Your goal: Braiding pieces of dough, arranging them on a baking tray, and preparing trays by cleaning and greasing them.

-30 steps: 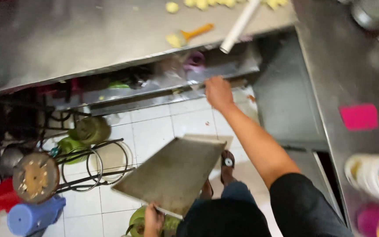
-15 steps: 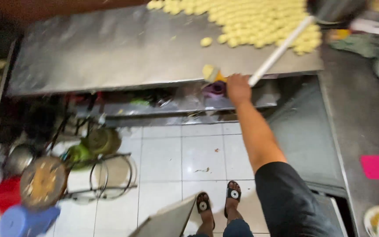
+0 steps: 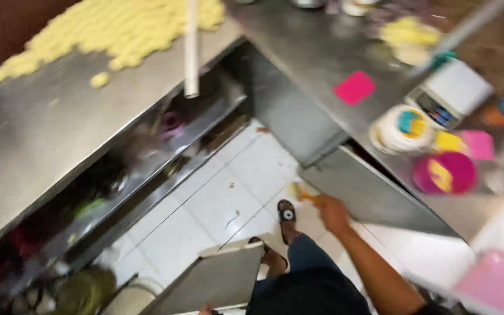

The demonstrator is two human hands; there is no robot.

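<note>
We grip a yellow brush (image 3: 300,192) in our closed right hand (image 3: 332,212) above the tiled floor (image 3: 217,204), while our left hand (image 3: 206,310) holds a metal tray (image 3: 214,280), fingers hidden, grip unclear.

The right hand (image 3: 332,211) is coming away from the steel counter (image 3: 42,140), where it was reaching up to the brush with the yellow bristles half a second ago; it is now carrying that brush (image 3: 300,192) low over the white floor tiles (image 3: 217,204), beside the sandalled foot (image 3: 287,216). The flat metal tray (image 3: 214,280) is rising back into sight at the lower edge, the left hand (image 3: 206,309) barely showing beneath it. The view is swinging rightward, bringing the other counter (image 3: 322,64) with its pink tubs (image 3: 444,172) into view
</note>
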